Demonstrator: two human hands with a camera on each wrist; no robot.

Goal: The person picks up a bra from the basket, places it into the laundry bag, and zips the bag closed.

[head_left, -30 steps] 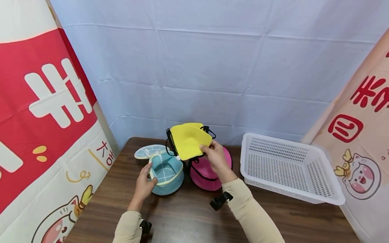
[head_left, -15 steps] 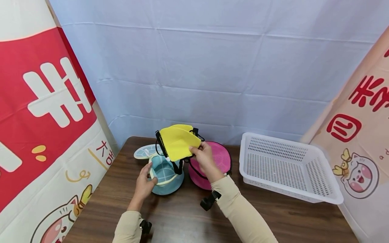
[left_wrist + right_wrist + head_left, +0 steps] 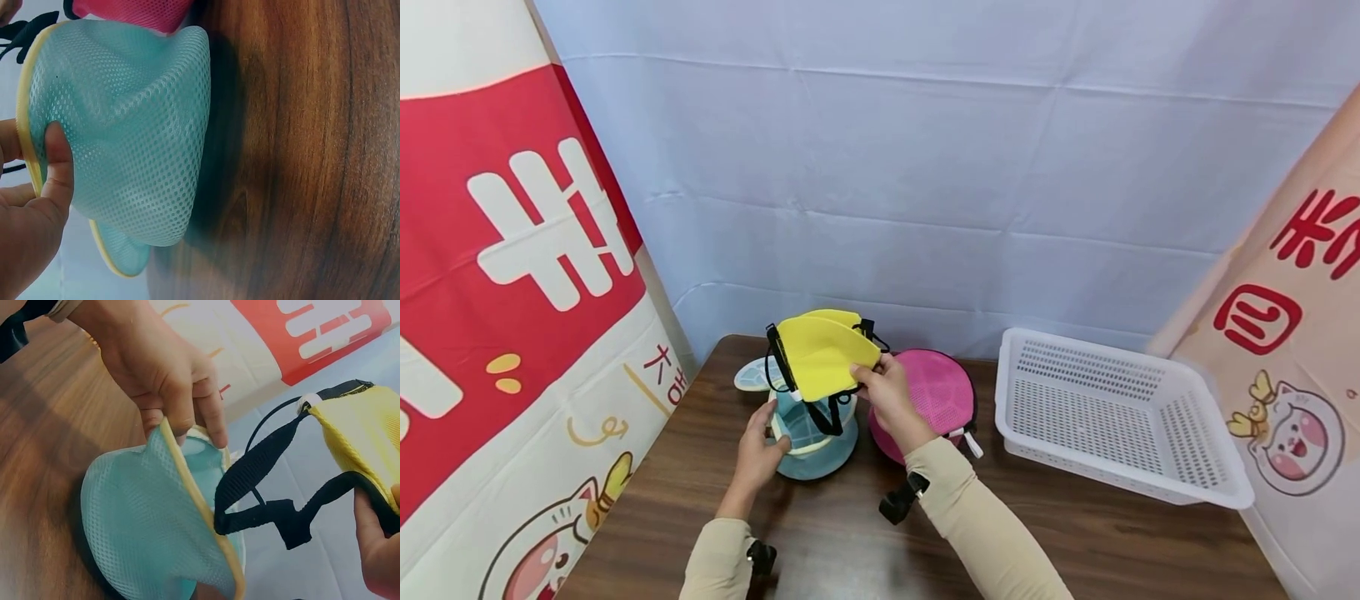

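Note:
My left hand (image 3: 758,450) pinches the yellow-trimmed rim of a light blue mesh laundry bag (image 3: 816,464), thumb outside. The round bag stands on the table with its mouth open, and its lid (image 3: 751,375) is folded out behind. My right hand (image 3: 891,398) pinches the right edge of a yellow fabric piece (image 3: 823,354) with black straps and thin cords, held above the blue bag. In the right wrist view a black strap (image 3: 262,515) hangs over the bag's rim. The yellow fabric hides part of the mouth in the head view.
A pink mesh bag (image 3: 940,392) with black trim and a white zip pull (image 3: 973,444) stands just right of the blue bag. Farther right is a white perforated plastic basket (image 3: 1112,408). The wooden table (image 3: 850,533) meets a pale cloth backdrop (image 3: 887,167).
My right hand has carried the yellow fabric piece leftward, from beside the blue bag to over its mouth. More of the pink bag now shows. My left hand keeps its hold on the rim.

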